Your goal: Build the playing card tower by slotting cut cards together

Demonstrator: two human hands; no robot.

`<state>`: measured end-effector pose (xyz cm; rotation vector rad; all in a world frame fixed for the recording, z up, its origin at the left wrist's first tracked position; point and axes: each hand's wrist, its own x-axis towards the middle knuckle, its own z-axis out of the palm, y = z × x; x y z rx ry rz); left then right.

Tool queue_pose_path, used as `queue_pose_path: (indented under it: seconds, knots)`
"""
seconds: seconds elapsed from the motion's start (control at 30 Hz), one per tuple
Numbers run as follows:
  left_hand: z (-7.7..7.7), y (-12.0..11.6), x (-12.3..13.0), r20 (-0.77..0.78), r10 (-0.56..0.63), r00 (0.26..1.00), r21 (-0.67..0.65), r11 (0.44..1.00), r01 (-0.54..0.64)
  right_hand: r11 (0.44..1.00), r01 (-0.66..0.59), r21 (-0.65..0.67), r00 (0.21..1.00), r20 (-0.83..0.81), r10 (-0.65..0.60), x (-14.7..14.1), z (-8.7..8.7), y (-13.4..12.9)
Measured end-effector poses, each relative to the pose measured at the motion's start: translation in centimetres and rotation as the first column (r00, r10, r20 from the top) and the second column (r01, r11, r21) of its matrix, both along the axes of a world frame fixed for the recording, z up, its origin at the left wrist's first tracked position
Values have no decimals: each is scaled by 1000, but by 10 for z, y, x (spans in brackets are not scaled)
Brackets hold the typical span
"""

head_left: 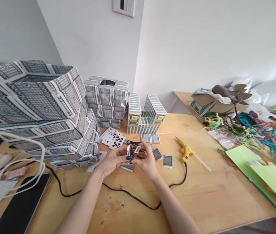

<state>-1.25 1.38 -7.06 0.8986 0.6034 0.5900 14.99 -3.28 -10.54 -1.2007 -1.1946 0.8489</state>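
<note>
My left hand (114, 160) and my right hand (148, 161) meet above the middle of the table, with a small folded playing-card piece (129, 152) between their fingertips. The fingers of both hands are bent around it. Behind them lie black-handled scissors (133, 142), partly covered by my right hand. Fanned club cards (114, 139) rest to the left of the scissors. Face-down cards (157, 154) lie just right of my right hand, and another small stack (168, 161) sits further right. A patterned card (128, 167) shows beneath my hands.
A yellow glue gun (185, 151) lies at the right, its black cord (138, 199) crossing before my hands. Large card structures (37, 100) stand at the left and back. Card boxes (134, 112), a black phone-like slab (22, 206), green paper (257, 169) and craft scraps surround the work area.
</note>
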Motion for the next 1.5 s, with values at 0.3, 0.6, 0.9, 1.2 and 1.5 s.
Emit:
queue_pose_path:
  seconds: [0.3, 0.6, 0.9, 1.2, 1.5]
  knots:
    - [-28, -3, 11, -210, 400, 892, 581, 785, -215, 968, -222, -114, 933, -313, 177, -1, 13, -1]
    - [-30, -10, 14, -354, 534, 768, 915, 369, 165, 973, -52, -227, 977, -214, 2, 0, -4, 3]
    - [-39, -9, 17, -314, 609, 728, 940, 310, 145, 959, -159, -233, 968, -229, 105, 4, 2, 3]
    - [-44, -12, 18, -304, 607, 734, 942, 305, 137, 958, -59, -282, 962, -273, -21, 1, -9, 5]
    - [-45, -15, 21, -266, 575, 773, 953, 280, 120, 958, 144, -247, 976, -122, -178, 1, -8, 5]
